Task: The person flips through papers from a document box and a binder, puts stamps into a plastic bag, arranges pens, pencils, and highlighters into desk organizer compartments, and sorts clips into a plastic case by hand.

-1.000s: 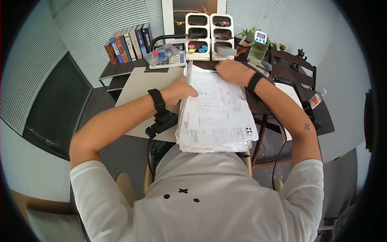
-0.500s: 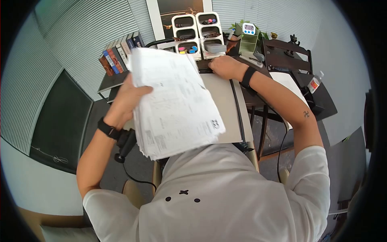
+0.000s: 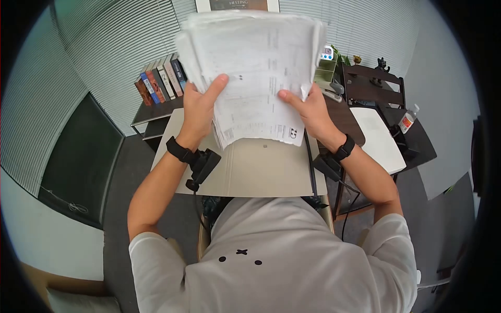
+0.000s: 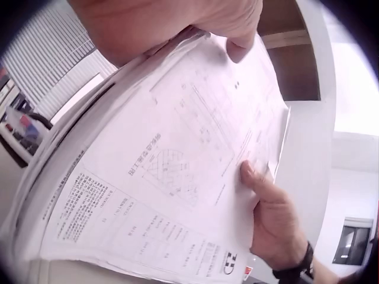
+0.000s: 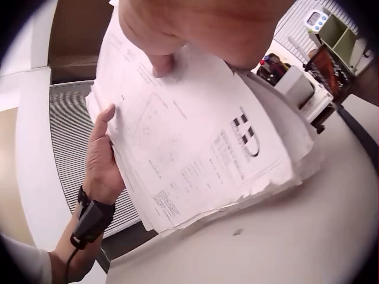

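Observation:
A thick stack of printed paper sheets [image 3: 255,78] is held up over the desk, its top sheet showing drawings, text and a dark logo at the lower right corner. My left hand [image 3: 200,108] grips the stack's left edge, thumb on the top sheet and fingers hidden underneath. On the opposite edge my right hand [image 3: 314,112] grips it the same way, its thumb pressing the face. Uneven layers of sheets show along the lower edge in the right wrist view. Beneath the stack lies a beige board [image 3: 261,172] with a dark strip along its right side.
Books [image 3: 159,78] stand in a row on a side shelf at the left. Behind the stack are a white timer [image 3: 327,52] and a green holder [image 3: 324,72]. At the right are a white sheet [image 3: 378,138], a bottle [image 3: 408,119] and a dark chair-like rack [image 3: 373,86].
The left hand has lifted the stack off the board, first to the left, then up and back to the middle. The right hand has left the desk's back edge and taken hold of the stack.

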Tool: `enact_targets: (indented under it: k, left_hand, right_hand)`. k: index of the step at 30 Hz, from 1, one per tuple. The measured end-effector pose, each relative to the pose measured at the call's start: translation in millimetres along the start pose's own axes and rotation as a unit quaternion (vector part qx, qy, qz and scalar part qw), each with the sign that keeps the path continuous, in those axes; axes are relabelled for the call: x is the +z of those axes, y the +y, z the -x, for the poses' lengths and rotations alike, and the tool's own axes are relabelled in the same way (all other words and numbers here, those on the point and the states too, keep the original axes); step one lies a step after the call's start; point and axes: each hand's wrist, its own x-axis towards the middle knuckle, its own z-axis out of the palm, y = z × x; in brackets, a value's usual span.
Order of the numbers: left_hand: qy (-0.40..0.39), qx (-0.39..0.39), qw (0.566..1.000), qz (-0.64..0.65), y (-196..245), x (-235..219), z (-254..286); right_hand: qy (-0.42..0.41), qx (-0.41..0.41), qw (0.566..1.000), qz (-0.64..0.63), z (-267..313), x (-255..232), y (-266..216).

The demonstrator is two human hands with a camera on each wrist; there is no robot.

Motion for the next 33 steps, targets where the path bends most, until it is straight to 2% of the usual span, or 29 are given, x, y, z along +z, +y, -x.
enact_targets:
  k: [2, 5, 9, 11, 14, 15, 17, 18, 21, 22, 24, 25, 29, 32, 33]
  left_hand:
    - [-0.006, -0.059, 0.998, -0.019, -6, -7, 3]
    - [-0.047, -0.087, 0.995, 0.003, -6, -9, 6]
    - [-0.057, -0.064, 0.996, -0.036, -6, -1, 6]
    - [-0.091, -0.134, 0.986, 0.039, 9, 0, 6]
    - [-0.107, -0.14, 0.984, -0.012, -5, 5, 3]
    - [-0.105, -0.135, 0.985, -0.011, -9, 8, 0]
    - [-0.027, -0.122, 0.992, 0.015, -10, 16, 2]
    - [-0.023, -0.125, 0.992, 0.017, -6, 15, 5]
    - [0.017, -0.124, 0.976, 0.18, 17, 9, 4]
    - [0.018, -0.124, 0.976, 0.181, 16, 10, 5]
    - [0.031, -0.11, 0.966, 0.23, 15, 14, 6]
    - [0.031, -0.108, 0.966, 0.231, 15, 16, 7]
    - [0.051, -0.13, 0.956, 0.258, 20, 20, 16]
    - [0.05, -0.132, 0.954, 0.266, 21, 21, 17]
    - [0.048, -0.13, 0.951, 0.276, 21, 22, 17]
  right_hand:
    - [0.001, -0.017, 1.0, -0.008, 4, -9, 19]
    - [-0.039, 0.006, 0.999, -0.038, 6, -13, 24]
    - [-0.059, 0.002, 0.998, 0.007, -1, -9, 14]
    - [-0.072, 0.044, 0.996, -0.011, -3, -13, 11]
    - [-0.071, 0.021, 0.997, 0.022, -4, -7, 27]
    - [-0.075, 0.017, 0.997, 0.025, -8, -9, 25]
    - [-0.059, 0.005, 0.998, 0.016, -8, -13, 17]
    - [-0.075, 0.041, 0.996, 0.018, -8, -25, 8]
    - [-0.119, 0.078, 0.989, -0.036, -5, -42, -12]
    - [-0.12, 0.079, 0.989, -0.036, -2, -36, -12]
    - [-0.081, 0.109, 0.952, -0.273, 8, -14, -10]
    - [-0.078, 0.102, 0.945, -0.301, 7, -7, -7]
    - [-0.022, 0.1, 0.927, -0.362, 7, 14, 1]
    - [-0.04, 0.095, 0.936, -0.337, 15, 29, 6]
    - [-0.022, 0.095, 0.944, -0.317, 17, 37, 4]
